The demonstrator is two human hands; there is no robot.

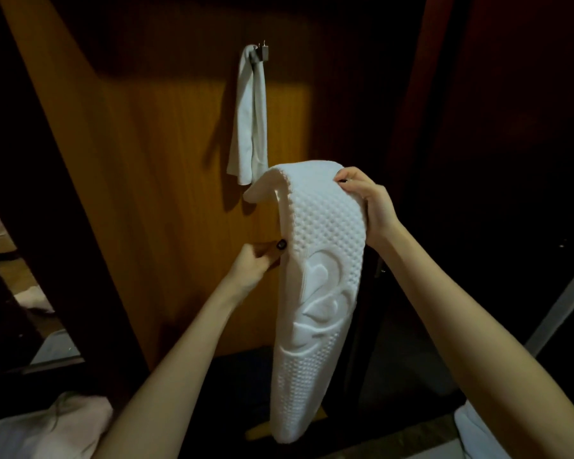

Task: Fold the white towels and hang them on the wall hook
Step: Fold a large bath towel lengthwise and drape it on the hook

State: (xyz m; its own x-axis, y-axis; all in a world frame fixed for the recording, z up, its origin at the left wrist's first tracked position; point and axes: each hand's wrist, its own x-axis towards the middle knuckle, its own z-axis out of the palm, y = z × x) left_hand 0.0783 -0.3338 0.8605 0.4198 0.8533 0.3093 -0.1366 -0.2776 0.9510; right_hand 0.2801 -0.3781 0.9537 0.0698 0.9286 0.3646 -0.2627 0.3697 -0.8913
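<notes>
So the big wooden panel [166, 160] is where everything ends up, and right now the waffle towel [322, 260] is out in front of it, folded into a long narrow strip with the embossed hearts facing the camera. It's bent over at the top like a candy cane and the long tail hangs straight down, well below the hook. The hung towel [251, 127] is already draped up there, taking the left side of the hook and trailing down to just above the fold of the one in hand. The hands are apart. The right hand [368, 200] has its fingers curled over the top bend at the right edge, and the left hand [251, 265] sits lower on the left edge and looks to be pinching it, though part of that contact is hidden behind the cloth. My take: sort the fold before lifting. The short flap at the top is way shorter than the tail, so I'd slide the bend closer to the middle or it'll probably slither off. Keep the edges lined up with the lower hand while raising it. Then aim for the free right prong of the wall hook [262, 54], which is tiny, so go slow and don't knock the first one loose.
</notes>
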